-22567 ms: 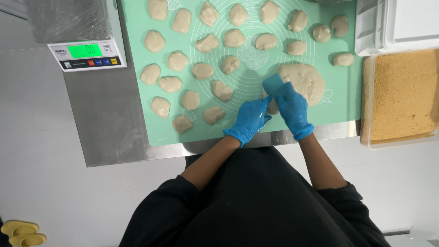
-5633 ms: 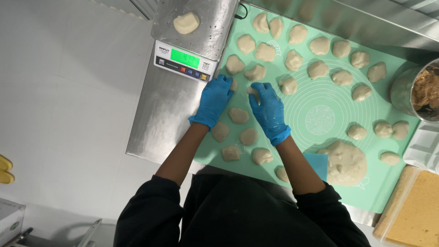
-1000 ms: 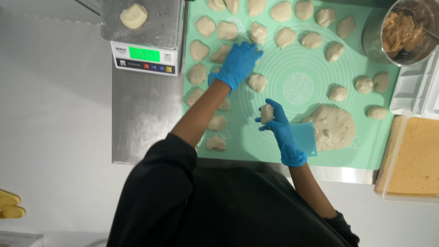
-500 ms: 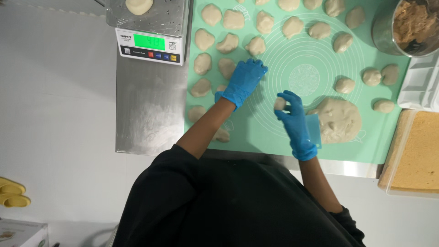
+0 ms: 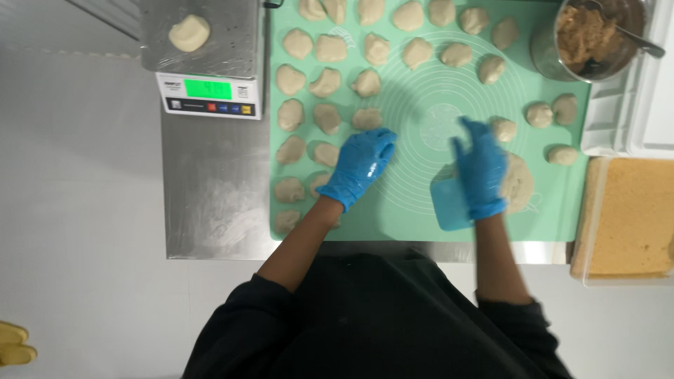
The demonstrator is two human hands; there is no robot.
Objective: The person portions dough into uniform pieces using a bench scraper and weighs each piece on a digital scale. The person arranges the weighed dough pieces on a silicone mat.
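Observation:
My left hand, in a blue glove, lies palm down on the green silicone mat, fingers apart and empty. Its fingertips are just below one of several small dough pieces set in rows. My right hand, also gloved, is blurred. It hovers over the left edge of the large dough mass, just above a blue scraper lying on the mat. Whether it holds a dough bit is hidden. A small dough piece sits beside its fingertips.
A digital scale with one dough piece on its platform stands at the left. A metal bowl of brown filling with a spoon is at top right, a white tray beside it, and a container of tan crumbs below.
My left hand has slid down the mat from the dough rows. My right hand has moved right toward the large dough mass, and the small piece it pinched is no longer visible.

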